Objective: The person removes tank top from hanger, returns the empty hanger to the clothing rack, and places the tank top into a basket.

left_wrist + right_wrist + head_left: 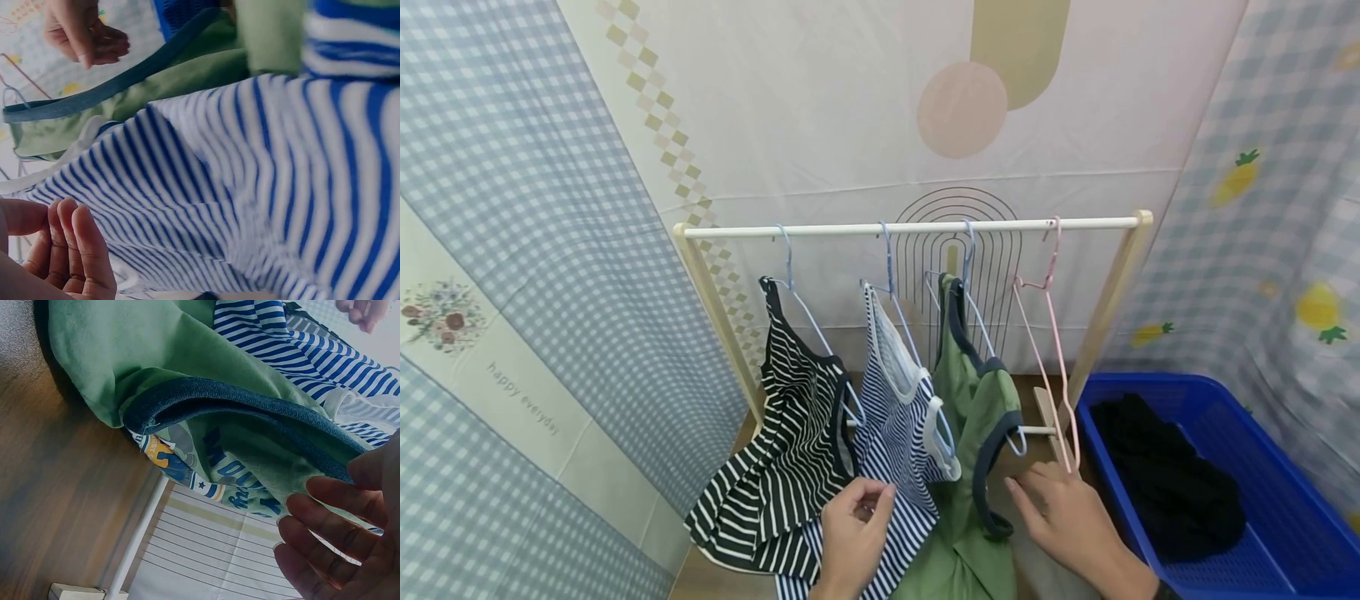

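Note:
Three tank tops hang from light-blue hangers on a small rack: a black-and-white striped one [790, 450], a blue-and-white striped one [891, 442] and a green one [966, 500] with dark trim. My left hand [856, 533] is in front of the blue striped top, fingers loosely bent and holding nothing. Close by the green top's armhole is my right hand [1063, 517], its fingers loosely bent with nothing in them; the right wrist view shows the dark armhole trim [250, 403] just beyond the fingertips. Above this hand a bare pink hanger [1056, 350] hangs from the rod.
The white rod [917, 227] runs between two wooden posts. To the right, a blue plastic basket [1285, 508] contains a black cloth [1165, 475]. Patterned cloth backdrops enclose the rack at the back and sides. Wooden tabletop [69, 506] shows beneath the garments.

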`<state>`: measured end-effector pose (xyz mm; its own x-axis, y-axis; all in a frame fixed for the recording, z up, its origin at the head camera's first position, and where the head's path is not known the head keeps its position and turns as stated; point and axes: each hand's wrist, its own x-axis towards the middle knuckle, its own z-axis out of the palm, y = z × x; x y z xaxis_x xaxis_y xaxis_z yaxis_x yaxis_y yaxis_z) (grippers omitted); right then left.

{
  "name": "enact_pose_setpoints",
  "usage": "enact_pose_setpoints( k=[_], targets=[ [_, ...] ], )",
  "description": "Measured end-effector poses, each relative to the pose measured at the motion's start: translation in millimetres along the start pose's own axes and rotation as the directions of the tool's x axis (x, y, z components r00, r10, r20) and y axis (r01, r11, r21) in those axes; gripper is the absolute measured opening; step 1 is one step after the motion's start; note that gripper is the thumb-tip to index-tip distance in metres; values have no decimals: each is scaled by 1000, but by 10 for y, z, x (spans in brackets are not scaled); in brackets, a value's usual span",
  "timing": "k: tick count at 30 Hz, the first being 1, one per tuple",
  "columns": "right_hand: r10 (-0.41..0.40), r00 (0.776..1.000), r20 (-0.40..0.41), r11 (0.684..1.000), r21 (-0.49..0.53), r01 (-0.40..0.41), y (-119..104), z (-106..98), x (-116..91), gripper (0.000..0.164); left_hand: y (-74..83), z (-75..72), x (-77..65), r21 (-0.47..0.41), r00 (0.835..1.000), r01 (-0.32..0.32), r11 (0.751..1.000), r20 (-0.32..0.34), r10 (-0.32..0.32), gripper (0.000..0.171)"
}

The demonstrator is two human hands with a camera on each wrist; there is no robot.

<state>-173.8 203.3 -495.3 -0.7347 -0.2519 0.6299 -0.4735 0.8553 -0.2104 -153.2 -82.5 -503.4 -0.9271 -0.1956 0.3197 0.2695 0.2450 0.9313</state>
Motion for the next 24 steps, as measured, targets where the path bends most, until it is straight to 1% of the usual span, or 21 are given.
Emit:
enact_pose_setpoints(
  k=[2, 3, 5, 6, 7, 9, 11, 12, 13, 16, 18, 21, 24],
  targets=[
    [-8, 1000, -8, 1000, -1, 8, 2, -1, 1, 26, 64, -13, 22, -9, 999, -32, 999, 1, 32, 11],
    [-14, 1000, -14, 1000, -2, 14, 6, -1, 2, 26, 102, -21, 37, -10, 998, -57, 998, 2, 57, 11],
    [-31, 999, -26, 1000, -5, 31, 14, -3, 5, 27, 179, -38, 69, -11, 993, -121, 993, 6, 121, 12],
    [-39, 999, -29, 999, -4, 39, 18, -4, 5, 29, 221, -47, 84, -11, 987, -160, 987, 9, 160, 13],
    [-46, 998, -33, 999, -3, 46, 25, -4, 7, 30, 263, -56, 101, -10, 979, -203, 979, 13, 203, 12],
    [-50, 998, -35, 999, 0, 50, 36, -9, 11, 31, 349, -72, 139, -12, 956, -293, 956, 18, 293, 11],
    [-44, 999, -28, 999, 8, 44, 44, -21, 8, 33, 448, -91, 178, -31, 941, -335, 942, 34, 336, 9],
    [-39, 999, -24, 999, 13, 40, 47, -28, 7, 33, 499, -98, 202, -40, 930, -363, 931, 37, 365, 9],
    [-36, 999, -23, 999, 16, 37, 52, -37, 7, 33, 551, -107, 228, -53, 923, -379, 924, 47, 381, 9],
    [-39, 999, -29, 999, 28, 40, 70, -60, 5, 29, 714, -129, 325, -85, 907, -407, 909, 84, 414, 8],
    [-50, 998, -45, 998, 24, 51, 83, -73, 5, 24, 831, -139, 403, -92, 891, -430, 898, 120, 438, 6],
    [-56, 996, -69, 998, 21, 57, 97, -90, 2, 17, 1040, -160, 528, -78, 894, -393, 916, 201, 401, 8],
    [-43, 996, -76, 999, 14, 44, 97, -118, -9, 14, 1251, -153, 669, -69, 907, -301, 951, 289, 308, 16]
  ],
)
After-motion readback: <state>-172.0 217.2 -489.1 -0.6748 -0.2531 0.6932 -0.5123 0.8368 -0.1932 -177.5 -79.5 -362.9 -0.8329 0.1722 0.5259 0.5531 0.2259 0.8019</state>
